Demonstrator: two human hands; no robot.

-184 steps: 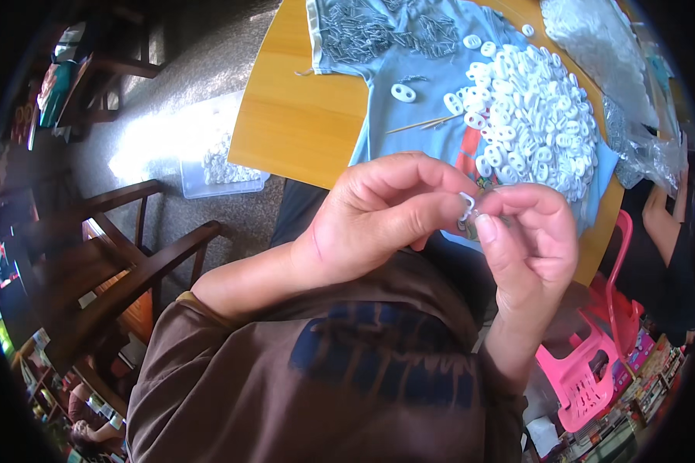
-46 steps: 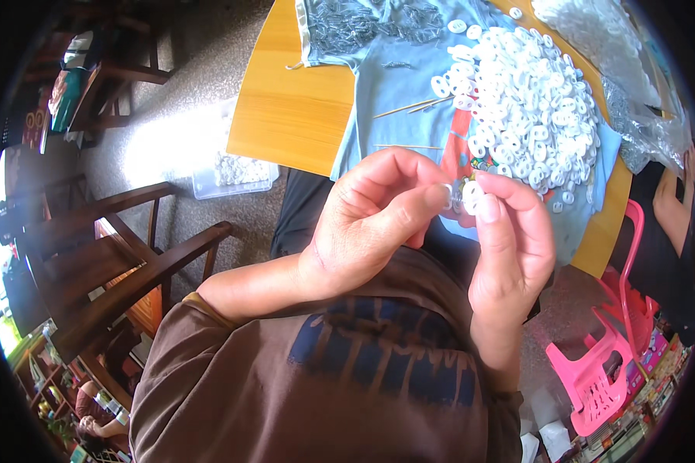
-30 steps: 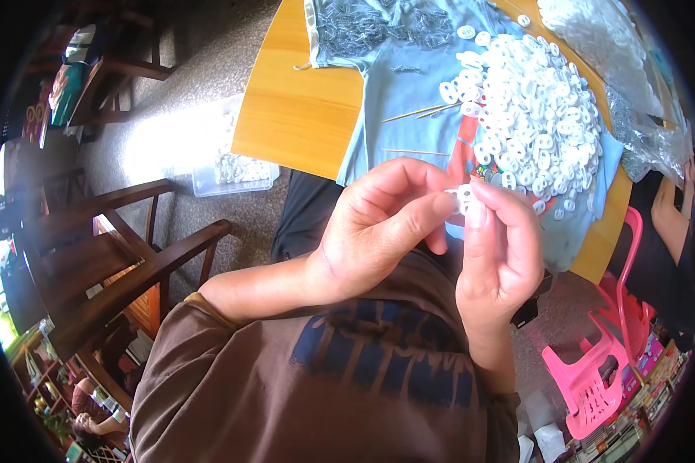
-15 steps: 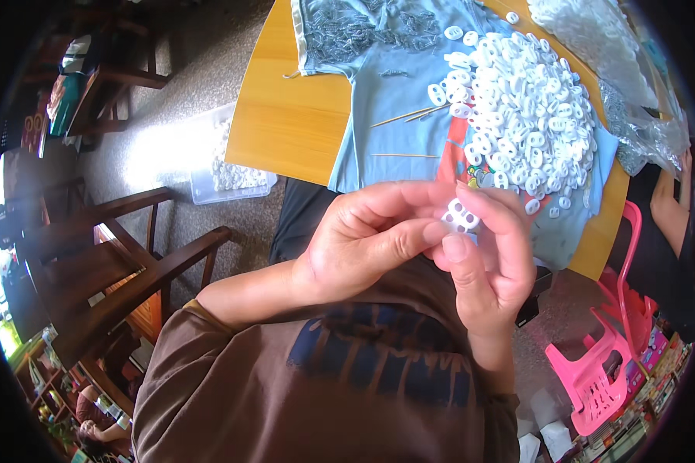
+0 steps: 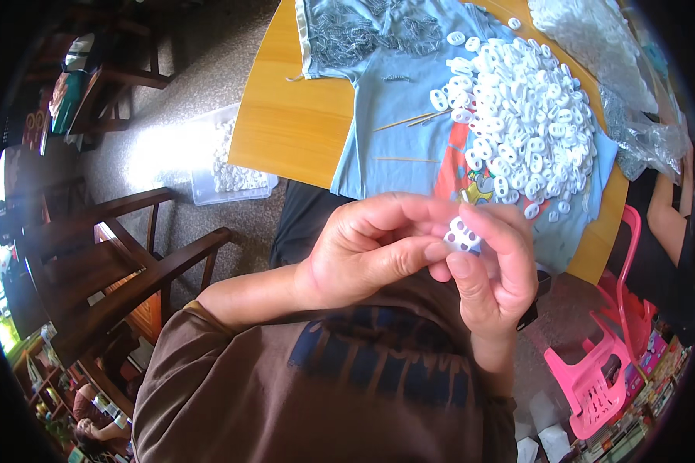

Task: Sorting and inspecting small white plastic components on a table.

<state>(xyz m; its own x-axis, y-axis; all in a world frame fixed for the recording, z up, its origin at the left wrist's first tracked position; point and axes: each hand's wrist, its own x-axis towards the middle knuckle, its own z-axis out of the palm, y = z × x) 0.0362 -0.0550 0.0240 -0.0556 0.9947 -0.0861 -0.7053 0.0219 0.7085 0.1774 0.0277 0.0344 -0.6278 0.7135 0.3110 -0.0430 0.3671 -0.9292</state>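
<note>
Both hands are up close to the chest & face so the tiny thing is easy to see: the left hand [image 5: 366,258] and right hand [image 5: 495,270] each have a tight fingertip grip on one small white plastic piece with holes [image 5: 463,234], pinched between them, w/ no gap in either grip. The big pile of white plastic pieces [image 5: 525,123] sits on a light blue t-shirt [image 5: 386,108], prob. so none roll off, next to thin wooden sticks [image 5: 409,121]. The round wooden surface [image 5: 285,131] has clear plastic bags [image 5: 640,139] at its far side, w/ a clear tub of white pieces [image 5: 228,166] on the grey floor [image 5: 170,100], dark wooden chairs [image 5: 108,255] to the left & a pink plastic stool [image 5: 594,370] to the right.
</note>
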